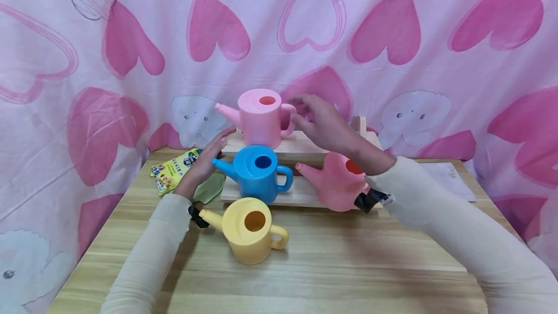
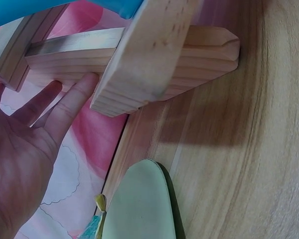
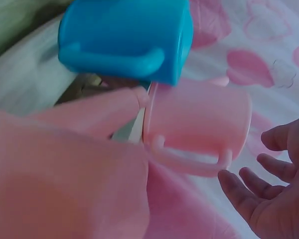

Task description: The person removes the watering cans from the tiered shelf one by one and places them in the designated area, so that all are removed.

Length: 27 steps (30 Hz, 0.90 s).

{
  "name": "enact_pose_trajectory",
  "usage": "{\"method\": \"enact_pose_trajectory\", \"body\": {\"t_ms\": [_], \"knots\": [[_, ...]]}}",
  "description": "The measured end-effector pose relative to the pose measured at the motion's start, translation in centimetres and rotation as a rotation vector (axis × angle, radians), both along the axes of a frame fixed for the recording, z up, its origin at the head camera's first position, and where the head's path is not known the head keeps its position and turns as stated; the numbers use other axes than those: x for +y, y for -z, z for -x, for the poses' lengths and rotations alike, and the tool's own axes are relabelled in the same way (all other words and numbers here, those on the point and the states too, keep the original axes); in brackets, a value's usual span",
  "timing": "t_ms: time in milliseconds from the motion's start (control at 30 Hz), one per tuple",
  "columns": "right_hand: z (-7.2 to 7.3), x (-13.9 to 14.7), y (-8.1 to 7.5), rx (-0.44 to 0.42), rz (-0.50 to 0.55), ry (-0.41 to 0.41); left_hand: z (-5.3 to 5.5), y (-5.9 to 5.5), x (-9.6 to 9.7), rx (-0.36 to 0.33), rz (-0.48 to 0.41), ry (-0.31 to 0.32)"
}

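Apparently ungripped, pale-pink watering can [image 1: 260, 124] sits atop wooden stand [image 1: 305, 144]; person's R hand [image 1: 324, 124], empty, loosely spread, is near its handle [image 3: 189, 167]; L hand [image 1: 206, 163], outstretched, braces stand's side. Risk, prob.: stray R-hand nudge tips it onto blue can [image 1: 257, 183] below.

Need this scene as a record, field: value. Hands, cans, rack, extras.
left hand: at the rack's left side, fingers extended
right hand: open beside the pale pink can's handle; contact unclear
rack: wooden, two levels
upper level: pale pink can
lower level: blue can, darker pink can
table: yellow can in front of rack
extras: yellow packet, green item, white sheet
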State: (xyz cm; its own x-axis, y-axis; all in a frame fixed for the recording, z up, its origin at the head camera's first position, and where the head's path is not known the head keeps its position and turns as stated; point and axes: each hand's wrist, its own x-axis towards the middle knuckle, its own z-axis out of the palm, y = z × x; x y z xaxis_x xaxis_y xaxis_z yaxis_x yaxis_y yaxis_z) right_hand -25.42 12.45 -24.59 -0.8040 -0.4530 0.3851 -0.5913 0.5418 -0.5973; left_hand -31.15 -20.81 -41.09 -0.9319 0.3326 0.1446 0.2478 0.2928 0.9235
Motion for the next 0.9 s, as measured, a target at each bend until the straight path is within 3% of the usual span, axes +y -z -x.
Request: {"method": "enact_pose_trajectory", "body": {"t_ms": [400, 633, 900], "knots": [[2.8, -0.4, -0.1, -0.143, -0.086, 0.093, 0.1, 0.0, -0.1, 0.007, 0.007, 0.0], [4.0, -0.7, 0.5, -0.155, -0.079, 0.103, 0.0, 0.1, 0.1, 0.007, -0.015, 0.002], [4.1, -0.7, 0.9, -0.141, -0.068, 0.109, 0.0, 0.2, 0.2, 0.004, -0.025, 0.009]]}}
